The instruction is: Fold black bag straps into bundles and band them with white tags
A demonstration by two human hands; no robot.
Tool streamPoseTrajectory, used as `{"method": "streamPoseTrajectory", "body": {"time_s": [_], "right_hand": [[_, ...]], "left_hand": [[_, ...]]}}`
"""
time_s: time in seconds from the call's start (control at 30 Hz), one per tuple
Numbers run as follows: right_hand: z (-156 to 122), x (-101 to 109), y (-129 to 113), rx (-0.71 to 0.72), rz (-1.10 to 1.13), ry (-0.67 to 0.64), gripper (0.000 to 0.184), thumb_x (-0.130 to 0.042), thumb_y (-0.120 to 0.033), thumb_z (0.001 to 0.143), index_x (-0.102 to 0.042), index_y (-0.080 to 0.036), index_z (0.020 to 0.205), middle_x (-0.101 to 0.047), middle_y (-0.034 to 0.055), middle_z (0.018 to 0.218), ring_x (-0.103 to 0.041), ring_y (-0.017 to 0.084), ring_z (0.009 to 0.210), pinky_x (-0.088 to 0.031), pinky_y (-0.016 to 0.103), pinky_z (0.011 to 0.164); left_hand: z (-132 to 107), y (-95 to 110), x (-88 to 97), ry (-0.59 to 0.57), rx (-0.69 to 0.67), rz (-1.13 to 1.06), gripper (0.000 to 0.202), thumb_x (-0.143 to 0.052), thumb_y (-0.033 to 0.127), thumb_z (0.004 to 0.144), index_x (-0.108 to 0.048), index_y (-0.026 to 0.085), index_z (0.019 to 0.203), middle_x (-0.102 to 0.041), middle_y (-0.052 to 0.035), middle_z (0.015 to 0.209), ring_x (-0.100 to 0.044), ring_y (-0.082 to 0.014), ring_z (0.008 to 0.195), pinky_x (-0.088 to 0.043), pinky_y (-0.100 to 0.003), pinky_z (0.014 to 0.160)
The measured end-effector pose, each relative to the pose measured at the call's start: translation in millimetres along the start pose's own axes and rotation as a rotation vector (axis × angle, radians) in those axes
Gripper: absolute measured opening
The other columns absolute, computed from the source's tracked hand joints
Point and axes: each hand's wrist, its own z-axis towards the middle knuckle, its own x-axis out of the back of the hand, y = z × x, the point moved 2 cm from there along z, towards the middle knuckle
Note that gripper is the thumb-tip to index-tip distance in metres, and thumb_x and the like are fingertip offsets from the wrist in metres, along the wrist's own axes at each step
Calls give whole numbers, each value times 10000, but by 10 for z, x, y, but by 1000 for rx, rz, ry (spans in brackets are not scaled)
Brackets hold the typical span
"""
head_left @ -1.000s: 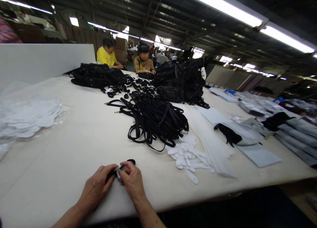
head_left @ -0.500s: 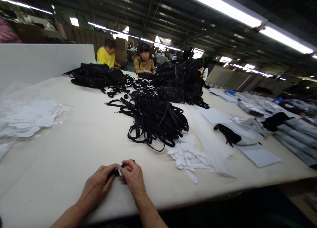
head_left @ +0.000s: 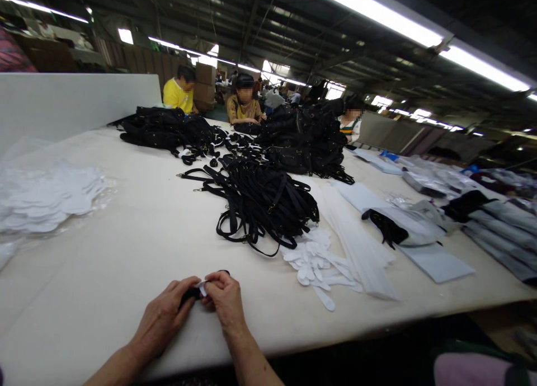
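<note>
At ten o'clock from the hands, flat white cutouts (head_left: 54, 198) with rounded, lobed edges lie layered on crinkly clear plastic. A smooth pale panel (head_left: 75, 98) stands at eleven. Near twelve, slumped black bags (head_left: 163, 131) with small metallic fittings rest on the smooth cream table cover (head_left: 130, 246). The left hand (head_left: 161, 316) has its fingers curled closely around a soft, matt black fabric piece (head_left: 191, 294), which sits between the two hands near the table's front edge. A thin, curved white slip (head_left: 203, 288) shows against it; how far it goes around is hidden. The right hand (head_left: 225, 302) pinches the slip between thumb and fingertips, with hardly a gap. At one o'clock sprawls a tangle of flat, looped black straps (head_left: 272, 201) with brassy clips, a bulky black stack (head_left: 304, 134) behind. Between two and three, loose paddle-shaped white pieces (head_left: 312, 260) overlap beside long, filmy white sheets (head_left: 356, 243); farther right, a cloudy sleeve (head_left: 423, 226) partly covers something black.
</note>
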Motion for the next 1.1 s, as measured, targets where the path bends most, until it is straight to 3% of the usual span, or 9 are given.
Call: {"method": "streamPoseTrajectory", "body": {"time_s": [0.5,0.83,0.97,1.1], "right_hand": [[-21,-19,9,9,46,9,271,-670,-290,659,-668,-141,885,-683,-5,602,-588,88,465,-429,157,447],[-30,-49,19,55,-80,-36,206,-637,-282,716,-687,-150,866,-661,-19,613,-582,84,482,-457,165,478],[-18,-9,-76,27,-143,-119,245,-553,-269,746,-690,-147,909,-666,-8,609,-626,113,519,-492,193,513],[-16,3,-234,63,-279,-229,219,-589,-246,743,-676,-163,926,-617,-42,605,-605,108,532,-474,192,515]], "left_hand": [[-14,-16,6,-25,-24,-19,275,-463,286,976,-478,319,1248,-643,-12,1167,-647,-205,1034,-525,-356,894],[-14,14,49,-8,-24,-35,245,-483,282,965,-522,302,1205,-653,-18,1144,-649,-207,1036,-519,-368,926],[-10,28,59,7,-32,-43,253,-496,285,954,-538,301,1203,-661,-19,1148,-653,-208,1039,-526,-357,919],[3,30,67,12,-43,-51,242,-513,293,941,-566,296,1177,-679,-21,1117,-663,-212,1018,-539,-349,904]]}}
